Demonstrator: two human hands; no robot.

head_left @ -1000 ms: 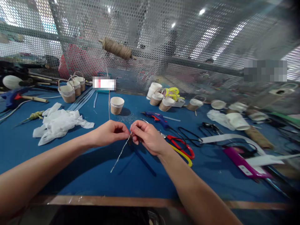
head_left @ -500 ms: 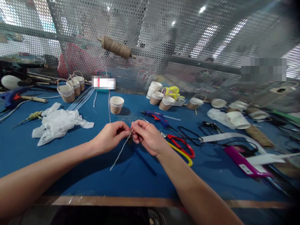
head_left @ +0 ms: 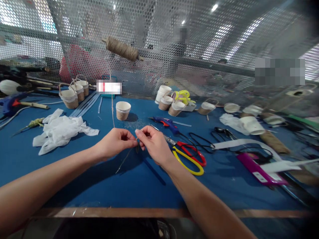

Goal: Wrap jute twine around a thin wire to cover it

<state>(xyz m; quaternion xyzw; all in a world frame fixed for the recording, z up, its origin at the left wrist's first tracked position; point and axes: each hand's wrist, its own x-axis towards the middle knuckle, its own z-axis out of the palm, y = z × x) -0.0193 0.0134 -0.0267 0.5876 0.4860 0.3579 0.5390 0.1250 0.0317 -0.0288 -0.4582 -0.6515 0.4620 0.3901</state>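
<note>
My left hand (head_left: 117, 142) and my right hand (head_left: 154, 144) meet above the blue table (head_left: 99, 186), both pinched on a thin jute twine (head_left: 124, 161). The twine's loose end hangs down toward the table between them. Another strand runs up from my left hand to the twine spool (head_left: 122, 49) mounted on the mesh screen. Red and yellow handled scissors (head_left: 189, 157) lie just right of my right hand.
A paper cup (head_left: 123, 110) stands behind my hands. White crumpled plastic (head_left: 59, 130) lies left. Small twine-wrapped basket cups (head_left: 72, 94) sit back left, more cups (head_left: 171, 103) back centre. A blue glue gun (head_left: 166, 122), black scissors (head_left: 221, 134), white strips and a magenta object (head_left: 259, 169) lie right.
My hands stayed together on the twine, shifting slightly; the hanging twine end now looks shorter and blurred. The view moved a little.
</note>
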